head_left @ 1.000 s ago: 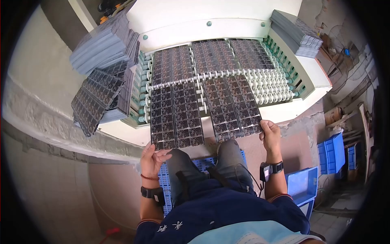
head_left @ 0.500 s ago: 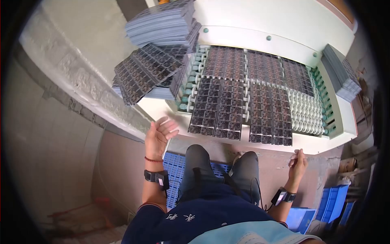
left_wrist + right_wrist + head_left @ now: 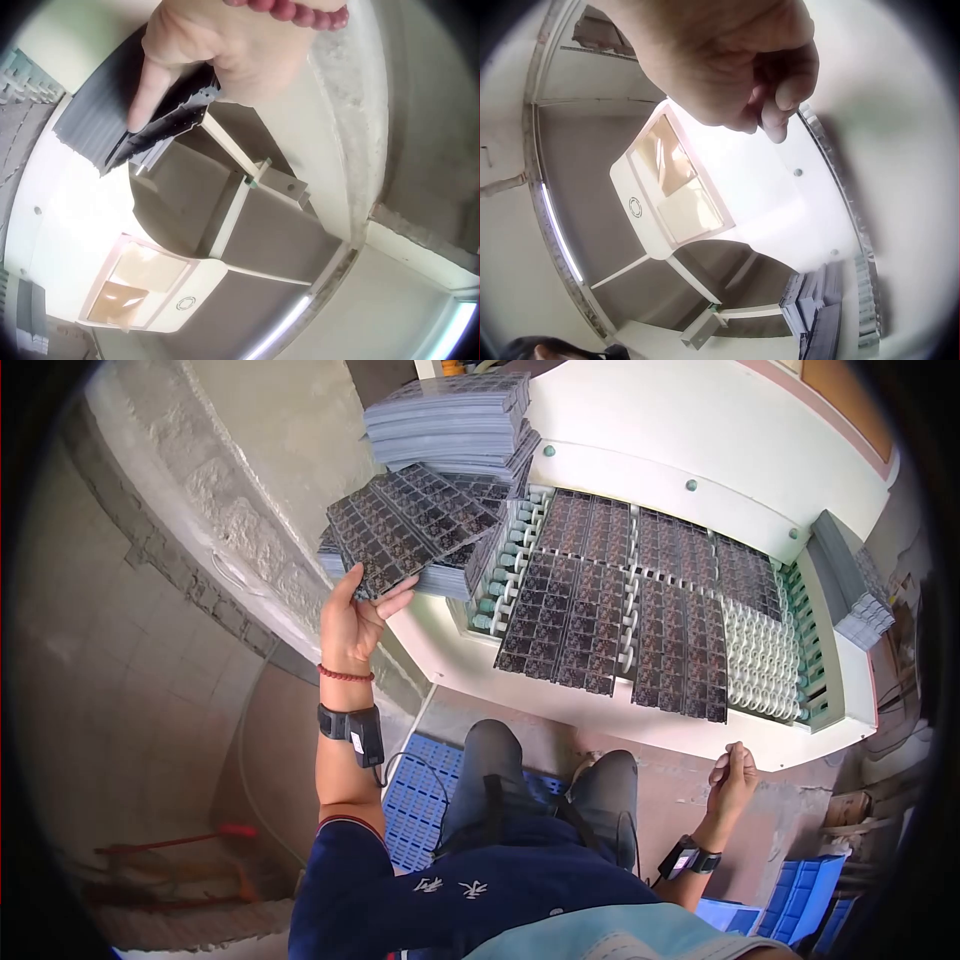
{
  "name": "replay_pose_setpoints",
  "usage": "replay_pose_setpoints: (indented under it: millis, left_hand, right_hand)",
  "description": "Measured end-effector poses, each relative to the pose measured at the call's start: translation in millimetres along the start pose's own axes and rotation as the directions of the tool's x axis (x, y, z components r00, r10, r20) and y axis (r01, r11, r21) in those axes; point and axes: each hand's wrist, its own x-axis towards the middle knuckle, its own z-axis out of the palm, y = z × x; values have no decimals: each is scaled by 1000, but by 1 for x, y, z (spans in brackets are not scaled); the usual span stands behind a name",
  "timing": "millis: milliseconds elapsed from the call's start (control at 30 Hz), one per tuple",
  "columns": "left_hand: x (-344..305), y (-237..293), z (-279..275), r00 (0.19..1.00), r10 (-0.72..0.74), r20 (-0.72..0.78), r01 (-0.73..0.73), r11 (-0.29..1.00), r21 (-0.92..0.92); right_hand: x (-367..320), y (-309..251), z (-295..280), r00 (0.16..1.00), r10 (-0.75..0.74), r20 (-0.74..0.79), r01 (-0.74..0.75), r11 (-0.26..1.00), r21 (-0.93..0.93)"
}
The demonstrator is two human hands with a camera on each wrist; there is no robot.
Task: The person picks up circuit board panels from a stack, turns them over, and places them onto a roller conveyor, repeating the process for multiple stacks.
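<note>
At the left stack, my left hand [image 3: 358, 615] pinches the near corner of a dark circuit board panel [image 3: 375, 540], thumb on top and fingers beneath. In the left wrist view, a finger [image 3: 150, 94] lies along the panel's edge. Another panel [image 3: 440, 510] lies askew beside it on the stack. My right hand [image 3: 733, 780] hangs in front of the machine's near edge, fingers loosely curled and holding nothing. Two panels lie in the front row on the conveyor rollers [image 3: 765, 650]: a left one [image 3: 560, 620] and a right one [image 3: 680, 650], their near ends over the machine's front edge.
Behind the front row, several more panels [image 3: 675, 545] lie on the rollers. A tall stack of boards [image 3: 445, 425] stands at the back left, another stack [image 3: 848, 575] at the right. A blue plastic grid [image 3: 425, 785] is underfoot; blue bins [image 3: 800, 895] stand at lower right.
Both hands have let go of the front-row panels. The left hand has moved up and left to the stack and taken a panel's corner. The view has swung left.
</note>
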Motion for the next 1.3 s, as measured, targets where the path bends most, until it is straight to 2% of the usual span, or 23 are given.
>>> replay_pose_setpoints:
  millis: [100, 167, 267, 333, 400, 533, 600, 667, 767, 833, 867, 967, 1000, 1067, 1100, 1133, 1200, 1300]
  left_hand:
    - [0, 8, -3, 998, -67, -17, 67, 997, -29]
    - [-3, 16, -8, 995, -101, -21, 101, 995, 25]
    - [-6, 28, -19, 989, -141, -32, 142, 989, 39]
    - [-5, 34, -27, 986, -163, -40, 165, 985, 57]
    - [-6, 39, -33, 982, -182, -50, 185, 980, 78]
    - [-5, 49, -43, 976, -219, -14, 219, 968, 122]
    - [-3, 53, -43, 971, -237, 19, 232, 964, 131]
    - [-2, 54, -42, 971, -225, -84, 237, 957, 168]
    - [0, 55, -47, 972, -230, -48, 234, 959, 161]
    - [0, 56, -49, 974, -216, -73, 226, 956, 185]
    - [0, 54, -50, 974, -205, -95, 221, 953, 206]
    - [4, 49, -59, 970, -233, -63, 241, 956, 167]
    - [2, 48, -52, 968, -252, 10, 250, 963, 106]
    - [5, 45, -53, 969, -247, 16, 245, 965, 93]
    - [3, 41, -45, 978, -180, -105, 196, 965, 174]
    - [4, 39, -45, 982, -173, -77, 183, 971, 152]
    - [-1, 37, -31, 977, -118, -180, 160, 958, 240]
    - [-3, 38, -32, 975, -117, -190, 166, 948, 270]
  right_hand:
    - [-4, -15, 14, 999, -4, 53, 4, 1000, 0]
    - [-6, -31, 32, 995, -6, 96, 6, 1000, -3]
    - [-7, -56, 75, 933, -8, 360, 30, 998, -54]
    - [-9, -75, 117, 861, -6, 509, 71, 992, -108]
    - [-5, -92, 165, 737, 6, 676, 166, 968, -190]
    - [7, -100, 270, 576, 145, 804, 177, 938, -296]
    - [14, -86, 316, 528, 250, 812, 55, 944, -326]
    - [12, -77, 350, 546, 249, 800, 56, 942, -332]
    - [16, -61, 372, 541, 292, 789, 63, 921, -384]
    - [22, -58, 371, 513, 288, 808, -54, 951, -304]
    - [24, -56, 368, 523, 291, 802, -53, 949, -310]
    - [34, -60, 338, 566, 334, 754, -215, 943, -256]
    - [37, -61, 332, 585, 338, 737, -202, 941, -271]
    - [37, -60, 333, 587, 340, 734, -183, 940, -289]
    - [31, -66, 338, 594, 330, 734, -126, 939, -321]
    - [28, -65, 344, 564, 311, 765, -93, 944, -316]
    - [18, -67, 359, 549, 279, 788, -9, 944, -329]
    - [21, -62, 364, 545, 243, 802, 19, 953, -302]
